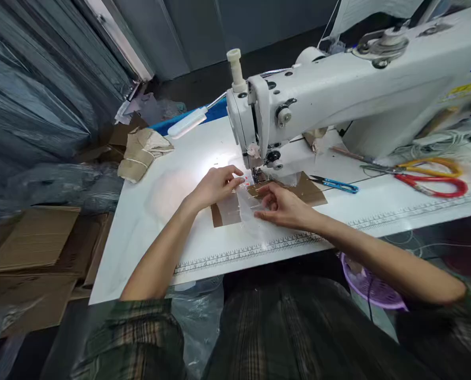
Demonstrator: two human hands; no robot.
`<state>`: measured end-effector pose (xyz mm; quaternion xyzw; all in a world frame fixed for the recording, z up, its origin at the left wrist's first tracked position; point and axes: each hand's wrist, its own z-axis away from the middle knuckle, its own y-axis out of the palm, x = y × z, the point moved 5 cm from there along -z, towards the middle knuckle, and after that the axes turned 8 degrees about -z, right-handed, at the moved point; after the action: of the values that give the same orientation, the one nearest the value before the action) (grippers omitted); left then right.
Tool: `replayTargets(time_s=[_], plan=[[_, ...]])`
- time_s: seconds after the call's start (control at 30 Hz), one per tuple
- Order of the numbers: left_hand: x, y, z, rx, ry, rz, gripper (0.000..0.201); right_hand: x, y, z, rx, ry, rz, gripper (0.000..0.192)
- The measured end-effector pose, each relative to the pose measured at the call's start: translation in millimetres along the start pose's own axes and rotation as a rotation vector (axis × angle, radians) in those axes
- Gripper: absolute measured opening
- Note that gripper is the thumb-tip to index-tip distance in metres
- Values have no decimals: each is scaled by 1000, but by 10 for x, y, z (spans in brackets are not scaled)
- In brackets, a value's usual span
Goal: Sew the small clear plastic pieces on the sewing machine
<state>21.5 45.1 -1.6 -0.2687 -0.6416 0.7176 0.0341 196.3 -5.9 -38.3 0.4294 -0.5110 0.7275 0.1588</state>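
A sheer white sheet lies beneath and in front of the needle end of the sewing machine, over a flat brown piece that shows on both sides of it. The person's left hand is just left of the machine's needle, thumb and forefinger nearly meeting at the sheet's edge; whether they pinch it cannot be told. The right hand is in front of the needle and slightly right, its fingers curled and its thumb apart from the forefinger, beside the sheet; whether it grips any of it cannot be told.

Left of the machine head, a slim white lamp hangs over the white table, with a tan bundle farther left. In front of the machine's arm lie blue snips and, farther right, scissors with orange and red handles. Nearer the person than the machine, a printed ruler scale follows the table edge. Below it, right of the machine's needle end, is a purple basket.
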Motion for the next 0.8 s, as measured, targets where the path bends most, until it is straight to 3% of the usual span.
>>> replayTargets(time_s=[0.13,0.27,0.33,0.4,0.5,0.7,0.8], plan=[[21,72,-146,-137,51,-65,25,-63,-194,125,-97,6,346,54],[-47,-57,22,-306,-30,-148,18,-102,-333,146,-115,-151,369,33],[-77,-82,139,-269,-156,-131,27,-65,-343,117,-122,-308,304,29],[-106,-24,218,-155,-268,-83,40,-3,-284,85,-88,-483,250,29],[-172,124,238,-47,-304,-75,37,53,-123,53,-22,-656,293,30],[-305,135,128,-204,-173,-40,16,-50,87,82,-58,-662,402,34],[-298,78,105,-144,-242,-3,20,-99,108,103,-93,-623,380,35]])
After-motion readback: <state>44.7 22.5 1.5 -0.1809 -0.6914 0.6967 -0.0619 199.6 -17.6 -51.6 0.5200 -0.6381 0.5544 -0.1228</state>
